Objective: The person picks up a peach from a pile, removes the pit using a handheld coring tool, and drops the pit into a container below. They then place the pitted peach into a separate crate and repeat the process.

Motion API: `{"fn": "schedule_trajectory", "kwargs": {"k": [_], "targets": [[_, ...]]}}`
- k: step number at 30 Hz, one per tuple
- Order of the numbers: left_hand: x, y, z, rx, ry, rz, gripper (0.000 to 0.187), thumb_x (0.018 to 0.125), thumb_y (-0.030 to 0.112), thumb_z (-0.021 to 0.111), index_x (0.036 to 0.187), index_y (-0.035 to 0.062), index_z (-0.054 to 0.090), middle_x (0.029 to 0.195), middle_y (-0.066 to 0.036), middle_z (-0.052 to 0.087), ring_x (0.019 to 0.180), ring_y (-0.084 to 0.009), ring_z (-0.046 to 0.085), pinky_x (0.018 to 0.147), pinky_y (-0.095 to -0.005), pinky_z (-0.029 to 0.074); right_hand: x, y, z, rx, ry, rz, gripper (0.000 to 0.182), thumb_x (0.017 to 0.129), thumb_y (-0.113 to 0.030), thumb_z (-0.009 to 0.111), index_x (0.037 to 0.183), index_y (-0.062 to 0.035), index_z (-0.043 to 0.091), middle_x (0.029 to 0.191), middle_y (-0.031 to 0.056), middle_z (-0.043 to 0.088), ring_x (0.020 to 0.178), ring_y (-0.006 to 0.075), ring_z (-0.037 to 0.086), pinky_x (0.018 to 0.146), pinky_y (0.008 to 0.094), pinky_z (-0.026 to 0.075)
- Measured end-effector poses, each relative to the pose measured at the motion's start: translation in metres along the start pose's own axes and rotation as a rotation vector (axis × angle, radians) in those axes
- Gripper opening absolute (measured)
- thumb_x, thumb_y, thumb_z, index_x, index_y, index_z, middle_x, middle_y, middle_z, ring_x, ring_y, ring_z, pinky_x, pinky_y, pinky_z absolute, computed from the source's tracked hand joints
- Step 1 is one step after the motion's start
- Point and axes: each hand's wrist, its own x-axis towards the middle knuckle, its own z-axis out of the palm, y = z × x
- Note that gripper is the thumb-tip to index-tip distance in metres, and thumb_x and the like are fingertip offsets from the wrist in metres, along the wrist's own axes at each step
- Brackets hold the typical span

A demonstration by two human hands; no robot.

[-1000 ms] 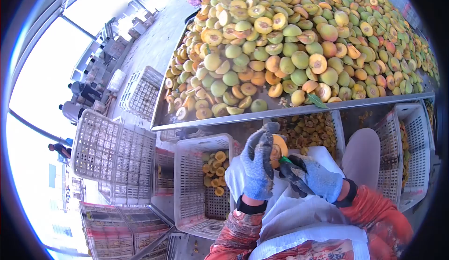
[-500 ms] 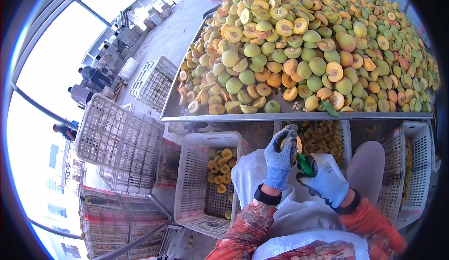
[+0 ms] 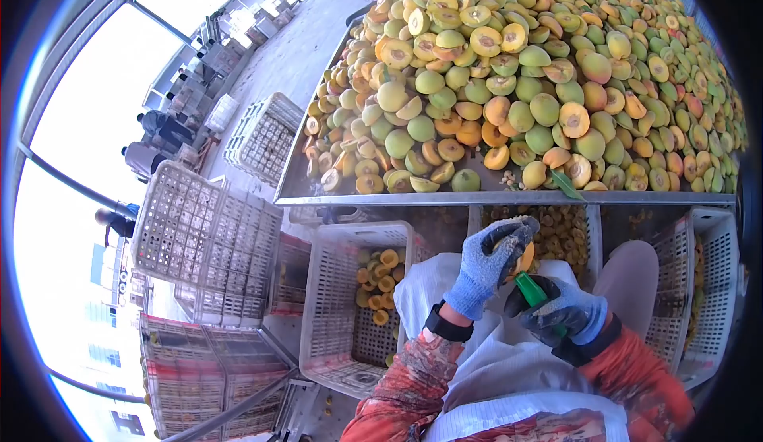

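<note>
My left hand (image 3: 486, 265), in a blue knit glove with a dark coated palm, holds a peach half (image 3: 525, 257) with its orange cut side partly showing. Close beside it, my right hand (image 3: 566, 312) is wrapped round a green-handled tool (image 3: 531, 289). The tool's working end lies at the fruit and cannot be made out. Both hands are over my lap, just in front of the metal table's edge (image 3: 477, 199). On that table is a large heap of peaches (image 3: 477, 84), many cut in half.
A white crate (image 3: 318, 307) with some pitted halves (image 3: 381, 279) stands left of my lap. Another crate of fruit pieces (image 3: 556, 231) sits under the table edge, and one more crate (image 3: 707, 307) is at right. Stacked crates (image 3: 203, 243) stand further left; people are in the background.
Both hands have shifted slightly; the left has turned rightward over the peach half. My right hand has rotated, bringing more of the green handle into sight. The view has moved a little.
</note>
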Motion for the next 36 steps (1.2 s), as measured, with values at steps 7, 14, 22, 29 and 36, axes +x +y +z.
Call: {"fn": "schedule_trajectory", "kwargs": {"k": [7, 14, 22, 29, 36], "targets": [[0.010, 0.001, 0.017, -0.520, 0.015, -0.295, 0.025, 0.084, 0.014, 0.057, 0.103, -0.0032, 0.059, 0.096, -0.009, 0.063, 0.087, -0.0149, 0.059, 0.077, -0.0248, 0.047, 0.009, 0.019, -0.036, 0.081, -0.036, -0.050, 0.047, 0.060, -0.011, 0.075, 0.100, 0.0045, 0.055, 0.077, 0.0069, 0.060, 0.052, 0.0117, 0.054, 0.045, 0.0230, 0.041], [0.018, -0.027, 0.037, -0.599, 0.335, -0.185, 0.025, 0.086, 0.020, 0.050, 0.098, 0.0011, 0.059, 0.090, -0.009, 0.061, 0.080, -0.0216, 0.062, 0.064, -0.0311, 0.052, 0.014, 0.021, -0.035, -0.024, 0.132, -0.192, 0.041, 0.065, -0.009, 0.072, 0.100, 0.0012, 0.055, 0.074, 0.0043, 0.058, 0.047, 0.0107, 0.051, 0.040, 0.0219, 0.039], [0.020, -0.035, 0.033, -0.803, 0.341, -0.353, 0.030, 0.086, 0.031, 0.050, 0.103, 0.0068, 0.054, 0.093, -0.008, 0.059, 0.082, -0.0221, 0.061, 0.065, -0.0340, 0.054, 0.002, 0.003, -0.016, 0.082, 0.042, -0.121, 0.047, 0.069, -0.003, 0.068, 0.112, -0.0024, 0.049, 0.080, 0.0050, 0.057, 0.044, 0.0117, 0.050, 0.036, 0.0232, 0.039], [0.021, -0.017, 0.035, -0.883, 0.235, -0.447, 0.032, 0.086, 0.031, 0.049, 0.103, 0.0048, 0.055, 0.092, -0.010, 0.060, 0.080, -0.0255, 0.061, 0.062, -0.0368, 0.054, 0.001, 0.006, -0.020, 0.052, 0.050, -0.163, 0.042, 0.070, -0.005, 0.068, 0.108, -0.0014, 0.050, 0.077, 0.0058, 0.057, 0.043, 0.0126, 0.050, 0.035, 0.0235, 0.038], [0.032, -0.017, 0.031, -0.155, 0.422, 0.004, 0.037, 0.086, 0.029, 0.053, 0.106, -0.0011, 0.054, 0.092, -0.010, 0.060, 0.075, -0.0155, 0.055, 0.059, -0.0305, 0.048, 0.011, 0.001, -0.022, -0.283, 0.188, -0.295, 0.034, 0.070, -0.008, 0.069, 0.100, -0.0006, 0.054, 0.073, 0.0029, 0.056, 0.049, 0.0091, 0.051, 0.039, 0.0214, 0.038]]}}
